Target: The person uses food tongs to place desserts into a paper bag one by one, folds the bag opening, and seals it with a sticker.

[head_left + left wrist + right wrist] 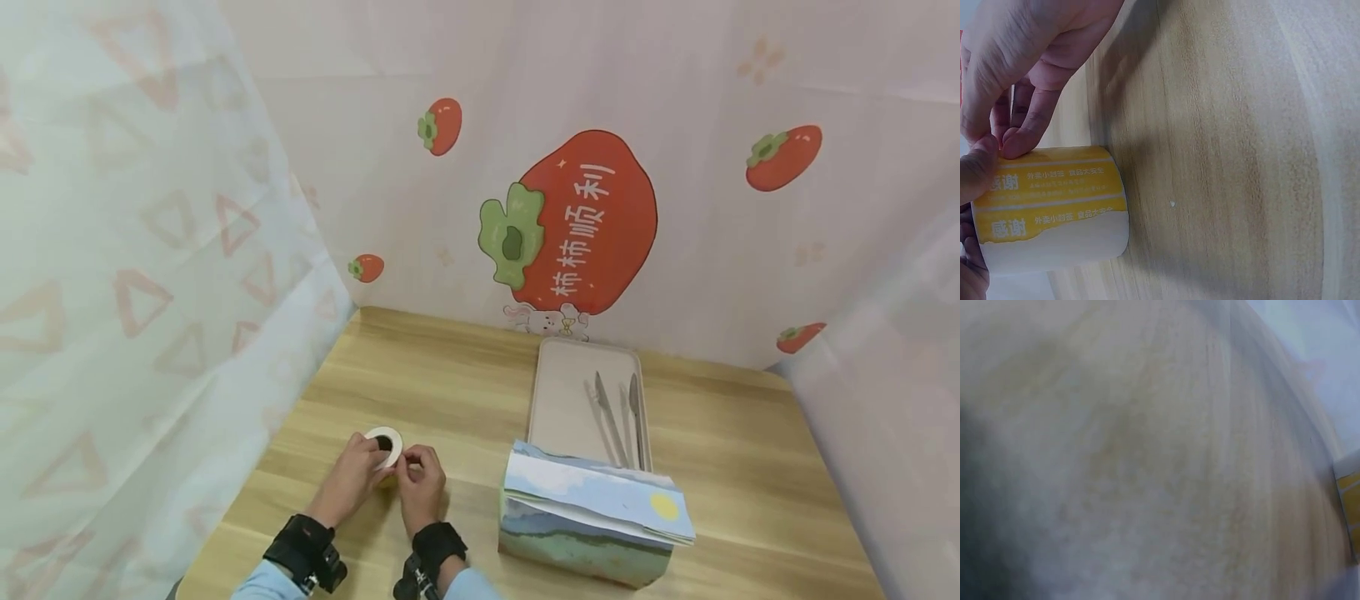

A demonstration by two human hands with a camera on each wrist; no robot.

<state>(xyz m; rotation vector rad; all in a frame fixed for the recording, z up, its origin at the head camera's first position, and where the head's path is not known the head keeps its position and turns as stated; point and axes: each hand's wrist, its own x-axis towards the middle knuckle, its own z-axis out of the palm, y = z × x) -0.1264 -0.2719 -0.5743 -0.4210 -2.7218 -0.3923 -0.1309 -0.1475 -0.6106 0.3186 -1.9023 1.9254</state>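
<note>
My left hand holds a roll of stickers upright on its side edge over the table's left half, fingers reaching into its dark core. In the left wrist view the roll's face carries yellow labels with white printed writing, above a bare white backing strip. Right beside it, my right hand has its thumb and forefinger pinched together at the roll's edge. Whatever sliver lies between those fingertips is too small to make out. Only a corner of the yellow labels shows in the right wrist view.
Right of my hands stands a paper bag with a landscape print and a folded-over top. Behind it lies a pale tray bearing a knife and a second piece of cutlery. Printed curtains border the wooden table.
</note>
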